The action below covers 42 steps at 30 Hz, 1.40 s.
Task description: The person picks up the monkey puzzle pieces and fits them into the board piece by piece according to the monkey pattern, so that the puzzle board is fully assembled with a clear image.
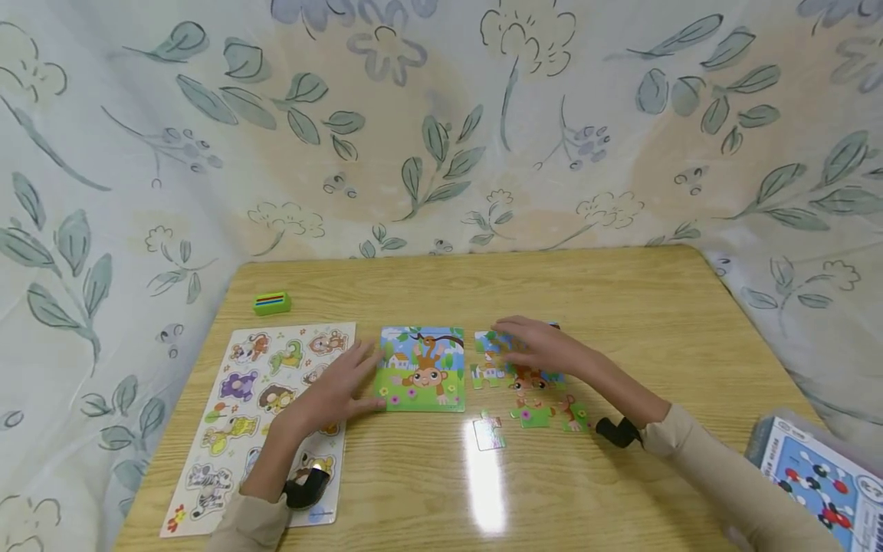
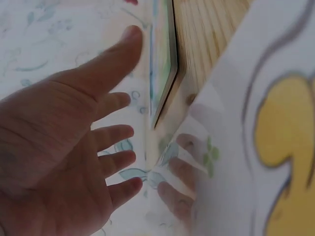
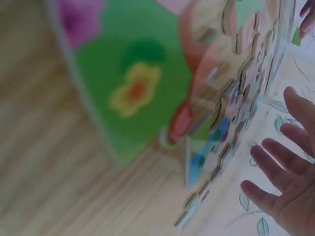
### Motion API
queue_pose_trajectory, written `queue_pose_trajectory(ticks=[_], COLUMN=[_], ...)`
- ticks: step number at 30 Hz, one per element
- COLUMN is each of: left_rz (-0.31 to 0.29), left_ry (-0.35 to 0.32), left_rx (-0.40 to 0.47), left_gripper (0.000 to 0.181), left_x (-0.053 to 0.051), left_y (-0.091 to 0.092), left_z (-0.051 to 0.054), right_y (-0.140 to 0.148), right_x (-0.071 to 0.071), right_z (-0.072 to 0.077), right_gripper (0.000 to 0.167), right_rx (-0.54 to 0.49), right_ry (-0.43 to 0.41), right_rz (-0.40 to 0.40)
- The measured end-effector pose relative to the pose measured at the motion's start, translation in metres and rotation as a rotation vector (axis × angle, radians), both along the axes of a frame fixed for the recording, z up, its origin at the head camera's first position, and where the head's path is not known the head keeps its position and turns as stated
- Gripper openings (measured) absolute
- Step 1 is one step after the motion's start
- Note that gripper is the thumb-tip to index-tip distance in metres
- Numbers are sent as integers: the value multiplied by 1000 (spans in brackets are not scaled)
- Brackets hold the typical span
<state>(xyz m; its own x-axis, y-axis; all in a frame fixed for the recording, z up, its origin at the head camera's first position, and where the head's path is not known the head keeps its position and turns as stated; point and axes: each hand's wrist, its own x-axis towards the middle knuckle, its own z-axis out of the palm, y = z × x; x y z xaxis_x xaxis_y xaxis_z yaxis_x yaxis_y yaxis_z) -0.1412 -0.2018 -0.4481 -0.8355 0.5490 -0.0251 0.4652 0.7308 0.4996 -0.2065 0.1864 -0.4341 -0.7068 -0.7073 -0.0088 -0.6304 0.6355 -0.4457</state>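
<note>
One monkey picture point(image 1: 422, 377) has the left hand point(image 1: 334, 391) at its nine o'clock, we note, and the right hand point(image 1: 546, 345) over puzzle pieces point(image 1: 530, 385) at three o'clock. Both hands' fingers stand apart.

Far side: bare table point(image 1: 607, 284) gives a passage behind the puzzles, up to the floral cloth point(image 1: 441, 153); a green block point(image 1: 272, 304) stands at its left end. Only a narrow strip separates monkey board point(image 1: 422, 376) from loose pieces point(image 1: 530, 386). Left hand point(image 1: 336, 389) bridges the gap to the animal board point(image 1: 265, 372). Right forearm point(image 1: 717, 460) bars the near route toward the boxed set point(image 1: 821, 479).
</note>
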Motion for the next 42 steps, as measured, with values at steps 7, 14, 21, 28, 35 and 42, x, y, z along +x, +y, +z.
queue_pose_trajectory(ticks=[7,14,21,28,35,42], left_rz=[18,22,21,-7,-4,7], left_ry=[-13,-25,19,71,139,249], left_rx=[58,140,161,101,65,-23], left_gripper=[78,71,66,69,63,61], left_x=[-2,-6,-5,-2,-3,-4], left_y=[-3,-5,-4,-3,-3,-6], left_z=[-6,-19,-33,-41,-47,-50], right_y=[-10,-6,-5,-4,-5,-6], right_x=[-18,-23,-22,-21,-21,-22], right_z=[-11,-20,-24,-24,-26,-27], right_gripper=[53,48,40,38,40,32], right_rx=[-129,-126,-99,-92,-75,-26], right_ry=[-219,-252,-195,-197,-152,-25], right_rz=[-49,-38,26,36,44,79])
